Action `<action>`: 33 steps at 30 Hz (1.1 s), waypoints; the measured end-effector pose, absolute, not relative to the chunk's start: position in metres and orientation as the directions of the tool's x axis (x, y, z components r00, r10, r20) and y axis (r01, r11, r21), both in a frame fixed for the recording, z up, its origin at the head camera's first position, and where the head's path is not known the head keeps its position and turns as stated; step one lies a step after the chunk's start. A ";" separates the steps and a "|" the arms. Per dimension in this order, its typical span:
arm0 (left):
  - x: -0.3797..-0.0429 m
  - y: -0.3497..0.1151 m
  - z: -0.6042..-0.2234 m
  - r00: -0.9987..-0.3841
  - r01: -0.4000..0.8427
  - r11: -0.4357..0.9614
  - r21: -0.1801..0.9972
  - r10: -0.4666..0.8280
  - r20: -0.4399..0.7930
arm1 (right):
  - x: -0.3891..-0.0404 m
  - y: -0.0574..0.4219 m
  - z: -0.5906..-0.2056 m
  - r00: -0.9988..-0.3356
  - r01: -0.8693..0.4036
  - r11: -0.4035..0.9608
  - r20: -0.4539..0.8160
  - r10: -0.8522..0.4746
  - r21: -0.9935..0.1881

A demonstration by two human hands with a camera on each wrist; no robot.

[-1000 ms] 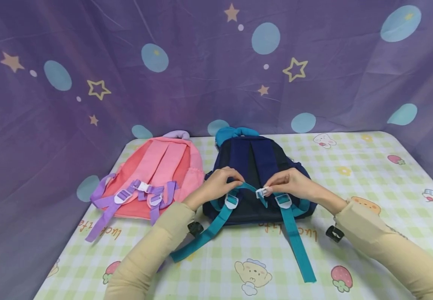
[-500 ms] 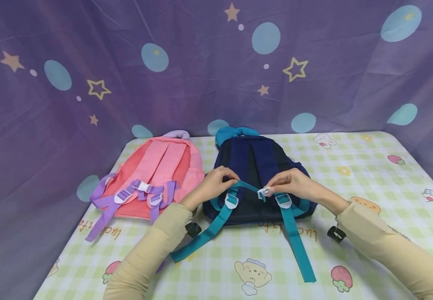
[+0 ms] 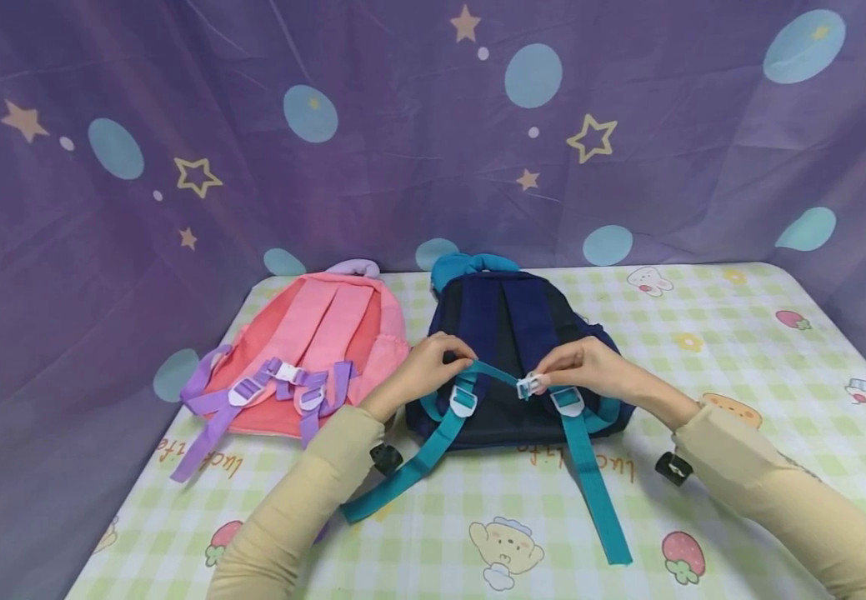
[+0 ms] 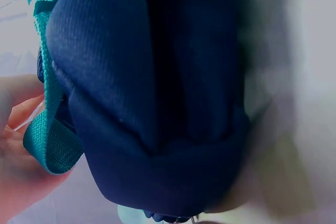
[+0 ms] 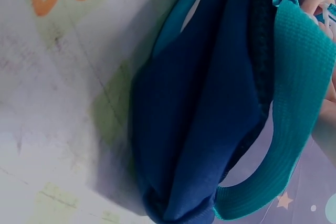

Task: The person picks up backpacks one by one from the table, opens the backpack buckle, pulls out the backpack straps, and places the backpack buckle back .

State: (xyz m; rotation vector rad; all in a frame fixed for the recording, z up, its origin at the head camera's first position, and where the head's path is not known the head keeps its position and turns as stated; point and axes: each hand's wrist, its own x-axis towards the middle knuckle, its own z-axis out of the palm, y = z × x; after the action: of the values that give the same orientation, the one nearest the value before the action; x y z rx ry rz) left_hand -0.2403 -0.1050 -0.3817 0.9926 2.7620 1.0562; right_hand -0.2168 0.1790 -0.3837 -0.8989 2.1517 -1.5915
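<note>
A navy backpack (image 3: 508, 429) with teal straps lies with its strap side up on the table. My left hand (image 3: 427, 367) pinches the thin teal chest strap (image 3: 496, 374) between thumb and fingers, over the left side of the pack. At the strap's other end, my right hand (image 3: 590, 367) pinches a white plastic buckle (image 3: 528, 386). Between the two hands the strap runs nearly straight. In the left wrist view, the pack's navy side (image 4: 152, 177) fills the middle, with my hand at the left edge. The right wrist view shows a wide teal loop (image 5: 296, 77) beside the pack.
Left of the navy pack lies a pink backpack (image 3: 252, 337) with purple straps and a fastened white chest buckle (image 3: 287, 374). Two teal strap tails (image 3: 598, 508) hang toward the near side of the checked tablecloth (image 3: 778, 500). A purple star-print curtain (image 3: 402, 200) stands behind.
My left hand has shifted slightly left, drawing the chest strap straighter. The loose strap end below the buckle looks shorter. The buckle and my right hand have moved slightly right.
</note>
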 end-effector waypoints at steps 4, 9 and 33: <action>-0.240 -0.105 -0.382 -0.800 0.552 0.571 0.608 0.568 0.193 | -0.217 0.180 -0.385 -0.748 -0.296 0.170 0.117 -0.654 -0.940; -0.240 -0.105 -0.382 -0.797 0.555 0.566 0.610 0.572 0.194 | -0.216 0.180 -0.383 -0.759 -0.295 0.212 0.093 -0.645 -0.932; -0.230 -0.102 -0.382 -0.749 0.606 0.507 0.614 0.623 0.225 | -0.196 0.179 -0.380 -0.751 -0.416 0.412 0.051 -0.658 -0.810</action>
State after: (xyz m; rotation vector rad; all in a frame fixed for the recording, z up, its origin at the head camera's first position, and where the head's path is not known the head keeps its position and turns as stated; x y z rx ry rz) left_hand -0.2302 -0.1015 -0.3825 1.1029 2.7052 1.0860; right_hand -0.1961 0.1788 -0.3803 -0.9371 2.3954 -1.2562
